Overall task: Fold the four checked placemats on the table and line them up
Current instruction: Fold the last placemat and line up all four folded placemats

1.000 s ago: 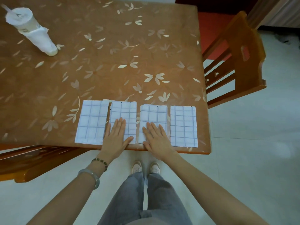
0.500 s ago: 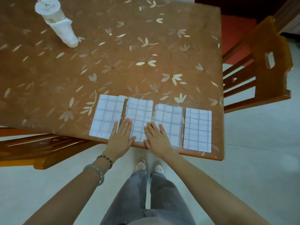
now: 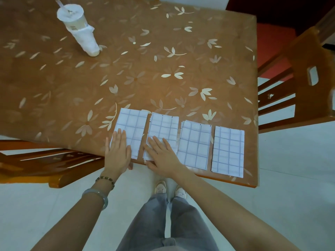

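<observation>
Several folded white placemats with a blue check lie side by side along the near edge of the brown table [image 3: 163, 73]. My left hand [image 3: 117, 153] lies flat on the near end of the leftmost placemat [image 3: 133, 125]. My right hand [image 3: 162, 156] lies flat on the near end of the second placemat [image 3: 163, 126]. The third placemat [image 3: 195, 144] and the rightmost placemat [image 3: 228, 151] lie untouched to the right. Narrow gaps of table show between the mats.
A white lidded cup with a straw, wrapped in a napkin [image 3: 79, 28], stands at the far left of the table. One wooden chair [image 3: 306, 84] is at the table's right side, another wooden chair [image 3: 45, 163] at the near left. My legs and shoes are below.
Both hands have shifted one placemat to the left: the left from the second onto the leftmost, the right from the third onto the second. The camera view has also swung left.
</observation>
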`<action>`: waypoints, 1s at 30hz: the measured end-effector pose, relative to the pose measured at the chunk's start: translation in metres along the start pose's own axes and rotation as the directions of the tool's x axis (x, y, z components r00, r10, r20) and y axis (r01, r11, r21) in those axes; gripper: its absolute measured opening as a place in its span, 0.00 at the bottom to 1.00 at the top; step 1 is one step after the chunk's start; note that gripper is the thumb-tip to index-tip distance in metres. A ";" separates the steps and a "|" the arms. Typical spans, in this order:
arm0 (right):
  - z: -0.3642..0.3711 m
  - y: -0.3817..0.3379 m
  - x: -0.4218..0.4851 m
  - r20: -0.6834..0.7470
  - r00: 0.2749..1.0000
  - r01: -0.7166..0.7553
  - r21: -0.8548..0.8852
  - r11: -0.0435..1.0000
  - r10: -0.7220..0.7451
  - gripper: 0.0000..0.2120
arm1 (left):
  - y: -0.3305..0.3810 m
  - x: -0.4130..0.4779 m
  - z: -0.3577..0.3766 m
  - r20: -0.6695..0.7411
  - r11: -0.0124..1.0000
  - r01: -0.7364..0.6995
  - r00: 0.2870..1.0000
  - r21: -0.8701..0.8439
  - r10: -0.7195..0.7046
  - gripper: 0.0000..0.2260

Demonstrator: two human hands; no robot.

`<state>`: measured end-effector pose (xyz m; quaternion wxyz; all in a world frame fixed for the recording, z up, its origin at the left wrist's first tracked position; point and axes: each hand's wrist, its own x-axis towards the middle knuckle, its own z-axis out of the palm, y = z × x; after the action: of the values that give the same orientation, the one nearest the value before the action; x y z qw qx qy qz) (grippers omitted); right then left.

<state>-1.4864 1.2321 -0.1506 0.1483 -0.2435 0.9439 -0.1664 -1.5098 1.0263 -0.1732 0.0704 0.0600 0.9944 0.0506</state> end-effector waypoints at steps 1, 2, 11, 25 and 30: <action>0.001 -0.003 0.005 0.020 1.000 0.019 -0.008 1.000 -0.019 0.30 | -0.005 0.000 0.001 0.009 1.000 0.026 1.000 0.005 -0.026 0.29; 0.003 -0.007 0.010 0.039 0.998 0.040 -0.020 0.999 -0.039 0.30 | -0.010 -0.001 0.002 0.019 0.999 0.040 0.999 0.015 -0.040 0.30; 0.012 -0.015 0.026 0.117 0.990 0.092 -0.107 0.990 -0.079 0.42 | -0.018 -0.001 0.014 0.083 0.996 -0.033 0.996 0.080 0.027 0.30; -0.006 0.043 -0.058 -0.143 0.931 -0.336 0.015 0.942 0.335 0.29 | 0.033 -0.022 0.004 0.018 0.938 -0.347 0.938 -0.002 0.347 0.28; 0.024 0.071 -0.133 -0.125 0.823 -0.565 -0.086 0.821 0.554 0.28 | 0.063 -0.044 0.027 0.073 0.938 -0.342 0.938 0.046 0.339 0.27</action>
<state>-1.3951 1.3528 -0.1729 0.1310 0.0440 0.9879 -0.0704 -1.4551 1.0856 -0.1870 0.0905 0.2347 0.9673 0.0310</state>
